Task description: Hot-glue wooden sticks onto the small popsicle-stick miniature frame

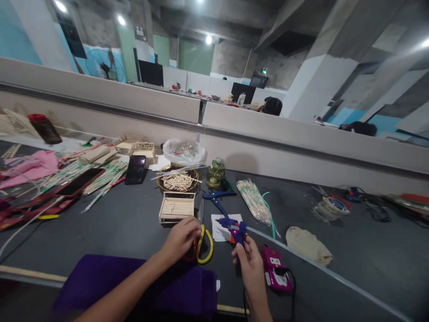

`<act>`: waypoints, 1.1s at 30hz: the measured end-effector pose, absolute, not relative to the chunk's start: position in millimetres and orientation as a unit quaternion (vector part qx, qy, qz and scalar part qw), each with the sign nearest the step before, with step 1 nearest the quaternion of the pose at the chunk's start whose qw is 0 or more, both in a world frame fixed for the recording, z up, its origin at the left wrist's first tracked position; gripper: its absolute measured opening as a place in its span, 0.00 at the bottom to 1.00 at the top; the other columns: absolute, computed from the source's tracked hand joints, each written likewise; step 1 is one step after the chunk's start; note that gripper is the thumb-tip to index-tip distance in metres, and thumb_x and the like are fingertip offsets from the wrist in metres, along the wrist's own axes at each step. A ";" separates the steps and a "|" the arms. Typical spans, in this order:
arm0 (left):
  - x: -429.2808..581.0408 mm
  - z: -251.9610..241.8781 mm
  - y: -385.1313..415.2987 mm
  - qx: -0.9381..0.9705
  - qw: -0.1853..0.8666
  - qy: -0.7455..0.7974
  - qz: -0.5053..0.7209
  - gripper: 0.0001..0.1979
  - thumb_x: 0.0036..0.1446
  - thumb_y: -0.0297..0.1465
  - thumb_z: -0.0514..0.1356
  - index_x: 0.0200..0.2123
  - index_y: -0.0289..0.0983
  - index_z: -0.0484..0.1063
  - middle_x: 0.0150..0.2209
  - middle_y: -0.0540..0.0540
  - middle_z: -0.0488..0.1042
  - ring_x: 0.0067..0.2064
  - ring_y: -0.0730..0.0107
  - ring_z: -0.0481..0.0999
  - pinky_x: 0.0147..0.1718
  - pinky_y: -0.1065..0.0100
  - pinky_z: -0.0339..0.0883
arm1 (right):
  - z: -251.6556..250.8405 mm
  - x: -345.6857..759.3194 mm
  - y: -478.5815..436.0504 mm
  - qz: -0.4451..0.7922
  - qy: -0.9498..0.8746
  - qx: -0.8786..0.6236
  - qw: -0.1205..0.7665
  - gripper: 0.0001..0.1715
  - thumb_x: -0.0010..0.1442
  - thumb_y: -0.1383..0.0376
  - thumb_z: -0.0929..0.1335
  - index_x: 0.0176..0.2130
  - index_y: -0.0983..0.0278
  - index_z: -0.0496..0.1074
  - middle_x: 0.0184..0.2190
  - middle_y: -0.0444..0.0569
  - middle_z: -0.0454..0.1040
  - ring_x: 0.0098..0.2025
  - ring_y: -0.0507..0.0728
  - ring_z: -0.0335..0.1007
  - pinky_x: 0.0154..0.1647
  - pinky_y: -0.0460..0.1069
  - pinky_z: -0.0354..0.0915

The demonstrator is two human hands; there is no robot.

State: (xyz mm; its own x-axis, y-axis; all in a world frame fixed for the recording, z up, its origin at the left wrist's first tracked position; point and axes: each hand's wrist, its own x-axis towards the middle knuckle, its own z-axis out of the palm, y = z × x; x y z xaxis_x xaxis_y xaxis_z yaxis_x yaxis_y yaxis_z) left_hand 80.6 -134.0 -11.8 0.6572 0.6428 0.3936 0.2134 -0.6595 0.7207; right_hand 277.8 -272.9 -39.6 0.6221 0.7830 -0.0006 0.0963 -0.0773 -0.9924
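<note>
1. Dark bench (134,232) below a pale partition (241,152); 2 hands work over it;
2. right hand (250,259) wraps the grip of a blue glue gun (238,228); its nozzle points left above white paper (219,233);
3. left hand (181,238) has its fingers drawn together beside yellow-handled scissors (200,245); whether they pinch anything, I can't tell;
4. small wooden stick model (176,209) lies just beyond the left hand
</note>
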 end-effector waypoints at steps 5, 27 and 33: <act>29.0 -0.6 -108.7 0.697 0.354 0.368 0.503 0.05 0.59 0.32 0.60 0.33 0.38 0.75 0.32 0.47 0.73 0.33 0.69 0.70 0.33 0.70 0.63 | -39.0 268.3 -267.6 0.270 -0.265 -0.631 0.678 0.28 0.54 0.54 0.72 0.50 0.63 0.66 0.39 0.48 0.75 0.35 0.54 0.70 0.36 0.47 0.66; -16.4 -17.1 -31.5 0.203 0.708 0.340 0.585 0.09 0.45 0.22 0.70 0.33 0.31 0.77 0.27 0.48 0.75 0.22 0.79 0.72 0.19 0.79 0.70 | 5.6 172.7 -150.3 0.295 -0.456 -0.588 0.599 0.19 0.54 0.53 0.72 0.39 0.64 0.80 0.36 0.53 0.80 0.38 0.61 0.76 0.41 0.51 0.70; -16.6 -21.6 -33.3 0.196 0.743 0.322 0.553 0.08 0.47 0.23 0.70 0.31 0.31 0.75 0.25 0.50 0.72 0.21 0.81 0.70 0.19 0.79 0.69 | -19.8 163.3 -137.3 0.309 -0.439 -0.635 0.556 0.24 0.50 0.49 0.72 0.38 0.65 0.80 0.36 0.56 0.81 0.40 0.66 0.77 0.45 0.56 0.71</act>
